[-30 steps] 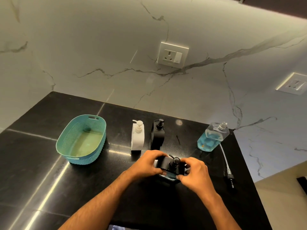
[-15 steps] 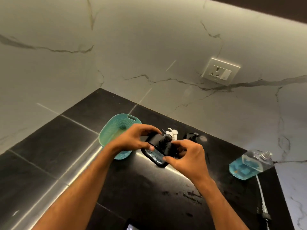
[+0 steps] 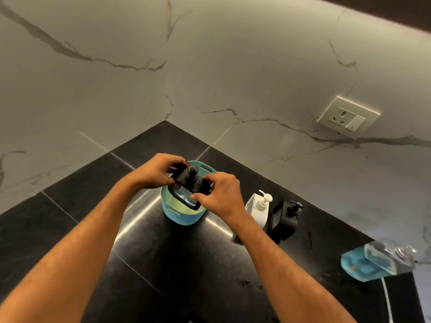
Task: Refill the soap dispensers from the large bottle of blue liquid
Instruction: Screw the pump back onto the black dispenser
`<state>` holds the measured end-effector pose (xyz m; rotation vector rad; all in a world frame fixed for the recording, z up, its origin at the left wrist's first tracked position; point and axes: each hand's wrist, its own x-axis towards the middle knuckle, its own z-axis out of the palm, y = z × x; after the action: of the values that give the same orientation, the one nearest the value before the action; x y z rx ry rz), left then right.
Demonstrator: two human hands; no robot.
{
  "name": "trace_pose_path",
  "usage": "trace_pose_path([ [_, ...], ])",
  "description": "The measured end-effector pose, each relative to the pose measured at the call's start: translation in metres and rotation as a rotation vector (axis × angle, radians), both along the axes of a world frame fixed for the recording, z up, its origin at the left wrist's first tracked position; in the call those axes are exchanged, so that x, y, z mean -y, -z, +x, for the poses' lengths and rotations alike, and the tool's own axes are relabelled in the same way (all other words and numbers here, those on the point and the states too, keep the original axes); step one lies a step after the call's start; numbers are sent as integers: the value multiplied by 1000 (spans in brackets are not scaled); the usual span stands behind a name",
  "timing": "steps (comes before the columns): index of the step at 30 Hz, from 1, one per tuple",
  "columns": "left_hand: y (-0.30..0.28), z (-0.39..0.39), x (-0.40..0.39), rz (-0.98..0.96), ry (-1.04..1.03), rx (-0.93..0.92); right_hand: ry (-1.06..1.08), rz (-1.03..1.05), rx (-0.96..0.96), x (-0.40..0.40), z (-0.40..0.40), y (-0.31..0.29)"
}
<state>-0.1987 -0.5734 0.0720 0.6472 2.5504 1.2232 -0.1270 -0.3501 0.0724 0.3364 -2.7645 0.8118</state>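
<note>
Hands grip one dispenser over the basket: left hand pinching its far end, right hand its near end, long axis tilted between them; blue bottle lies well right, nearer the right hand.

This looks like a home kitchen or washroom counter. A polished black stone countertop with thin pale joints fills the lower frame and meets white marble-look wall panels with grey veins at a corner in mid-frame. A cream wall socket with a switch sits at the right. A dark overhead edge crosses the upper right.
</note>
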Motion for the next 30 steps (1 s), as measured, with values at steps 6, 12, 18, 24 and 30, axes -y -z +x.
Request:
trace_pose_path([
  [6, 36, 4, -1, -252, 17, -42, -19, 87, 155, 8, -6, 36],
  [12, 44, 3, -3, -387, 85, -75, -28, 152, 249, 11, -8, 45],
  [18, 44, 2, -4, -414, 87, -71, -40, 157, 252, 11, -5, 46],
  [24, 43, 4, -8, -412, 55, -83, -65, 225, 217, 13, -2, 45],
  [30, 38, 13, -7, -414, 35, -111, -83, 235, 195, 13, 2, 44],
])
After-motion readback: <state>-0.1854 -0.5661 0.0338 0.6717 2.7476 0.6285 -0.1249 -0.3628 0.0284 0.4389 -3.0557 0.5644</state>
